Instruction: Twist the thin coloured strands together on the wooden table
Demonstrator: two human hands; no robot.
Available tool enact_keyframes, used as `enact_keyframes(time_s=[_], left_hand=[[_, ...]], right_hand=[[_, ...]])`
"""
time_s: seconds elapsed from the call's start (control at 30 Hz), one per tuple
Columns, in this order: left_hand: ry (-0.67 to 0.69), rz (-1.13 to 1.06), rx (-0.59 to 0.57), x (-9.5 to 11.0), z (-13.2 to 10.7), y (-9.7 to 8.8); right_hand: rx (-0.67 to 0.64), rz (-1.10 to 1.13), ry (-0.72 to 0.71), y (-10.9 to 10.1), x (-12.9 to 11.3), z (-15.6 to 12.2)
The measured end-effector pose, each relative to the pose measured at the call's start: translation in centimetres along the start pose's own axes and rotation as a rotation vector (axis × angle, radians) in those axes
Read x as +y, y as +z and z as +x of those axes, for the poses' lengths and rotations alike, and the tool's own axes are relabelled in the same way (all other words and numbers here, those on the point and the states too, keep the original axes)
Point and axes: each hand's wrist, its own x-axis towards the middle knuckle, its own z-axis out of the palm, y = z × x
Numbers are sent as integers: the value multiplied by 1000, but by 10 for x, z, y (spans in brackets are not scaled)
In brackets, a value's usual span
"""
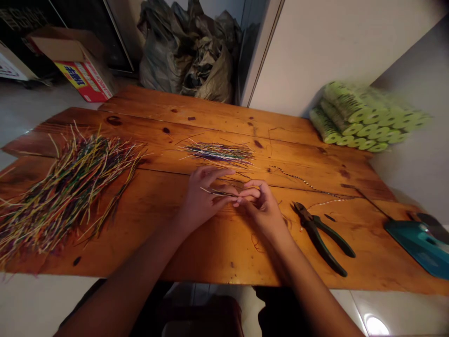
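Observation:
My left hand (206, 199) and my right hand (260, 208) meet over the wooden plank table (210, 117), pinching a thin bundle of coloured strands (219, 192) between their fingers. The bundle's loose end points left, and my right fingers curl around its other end. A small, neat pile of strands (219, 152) lies just beyond my hands. A much larger, messy heap of multicoloured strands (66, 189) spreads over the table's left side. To the right of my right hand lie green-handled pliers (317, 235) and a thin beaded wire (305, 183).
A teal object (419, 245) with a dark cord sits at the table's right corner. Stacked green rolls (361, 119) lie beyond the table at the right. Behind it stand grey sacks (185, 56) and an open cardboard box (75, 61) on the tiled floor.

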Motion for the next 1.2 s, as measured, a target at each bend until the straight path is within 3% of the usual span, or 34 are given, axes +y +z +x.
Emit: enact_keyframes(time_s=[0.23, 0.43, 0.73, 0.97, 1.07, 1.2], left_hand=[[136, 117, -54, -6, -1, 2], [84, 68, -42, -6, -1, 4], [32, 16, -47, -1, -3, 6], [-63, -195, -43, -1, 0, 8], [-74, -205, -66, -3, 0, 7], [-30, -94, -59, -4, -2, 6]], right_hand=[[88, -419, -127, 1, -2, -6], [111, -590, -205, 1, -7, -9], [111, -650, -218, 0, -2, -9], [79, -831, -278, 1, -7, -11], [87, -793, -262, 2, -7, -11], [141, -483, -150, 3, 0, -6]])
